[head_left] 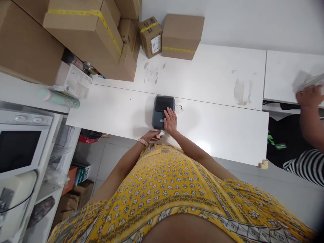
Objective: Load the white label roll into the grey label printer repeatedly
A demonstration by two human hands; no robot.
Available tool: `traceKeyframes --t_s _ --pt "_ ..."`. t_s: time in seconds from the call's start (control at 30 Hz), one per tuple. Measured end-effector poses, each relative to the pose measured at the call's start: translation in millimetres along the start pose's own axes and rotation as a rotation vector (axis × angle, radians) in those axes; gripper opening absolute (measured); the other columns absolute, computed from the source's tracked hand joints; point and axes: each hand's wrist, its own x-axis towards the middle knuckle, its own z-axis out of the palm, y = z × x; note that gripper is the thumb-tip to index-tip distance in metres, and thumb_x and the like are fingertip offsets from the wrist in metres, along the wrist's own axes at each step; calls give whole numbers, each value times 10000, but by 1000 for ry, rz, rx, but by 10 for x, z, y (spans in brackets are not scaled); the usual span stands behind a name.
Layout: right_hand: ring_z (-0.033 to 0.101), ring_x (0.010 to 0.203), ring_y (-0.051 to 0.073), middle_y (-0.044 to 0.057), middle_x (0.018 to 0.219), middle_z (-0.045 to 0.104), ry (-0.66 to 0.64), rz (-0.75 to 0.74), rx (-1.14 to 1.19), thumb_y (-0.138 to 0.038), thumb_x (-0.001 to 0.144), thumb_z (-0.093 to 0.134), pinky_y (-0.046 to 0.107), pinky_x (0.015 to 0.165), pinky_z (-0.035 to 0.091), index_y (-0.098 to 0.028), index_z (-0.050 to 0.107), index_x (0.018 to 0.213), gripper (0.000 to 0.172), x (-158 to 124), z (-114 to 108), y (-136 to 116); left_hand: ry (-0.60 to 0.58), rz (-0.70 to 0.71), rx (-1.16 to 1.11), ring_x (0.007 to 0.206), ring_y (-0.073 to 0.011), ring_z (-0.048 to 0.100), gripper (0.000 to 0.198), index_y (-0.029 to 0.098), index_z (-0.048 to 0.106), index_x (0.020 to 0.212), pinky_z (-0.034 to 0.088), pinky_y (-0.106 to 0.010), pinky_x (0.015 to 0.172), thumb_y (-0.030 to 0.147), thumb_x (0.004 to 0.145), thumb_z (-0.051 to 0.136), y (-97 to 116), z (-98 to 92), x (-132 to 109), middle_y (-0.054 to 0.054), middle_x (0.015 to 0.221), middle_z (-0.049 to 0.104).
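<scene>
Two bare hands attend a boxy dark grey device with a glossy black panel, which sits near the front edge of a long white tabletop. The right hand lies palm down on the device's right side, its fingers extended and close together, gripping nothing. At the device's near edge, the left hand, a pale pink band around its wrist, has its fingers pinched on a small white slip. Just right of the device lies a small white object with a dark ring. The person wears a yellow garment printed with white flowers. Behind, two brown cardboard boxes with yellow tape stand by the wall; a larger pile of brown cartons rises at left, above a white microwave oven. At far right, a co-worker's hand touches a pale, crinkled item.
</scene>
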Motion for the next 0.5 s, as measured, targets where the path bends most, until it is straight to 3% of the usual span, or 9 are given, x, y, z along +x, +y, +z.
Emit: traceKeyframes --t_s 0.2,0.5 --pt "186 1587 237 102 1664 332 -31 62 67 -341 1047 168 536 1285 209 -187 339 1583 583 -8 -14 -14 -77 30 -135 756 -201 739 320 98 719 780 574 -321 798 289 637 932 -51 115 73 -98 752 759" --pt "196 1584 230 100 1644 370 8 29 74 -347 1058 142 543 1281 219 -207 338 1584 578 -9 21 17 -85 79 -247 786 -199 752 242 83 742 770 599 -329 851 197 655 922 -128 149 63 -111 814 769"
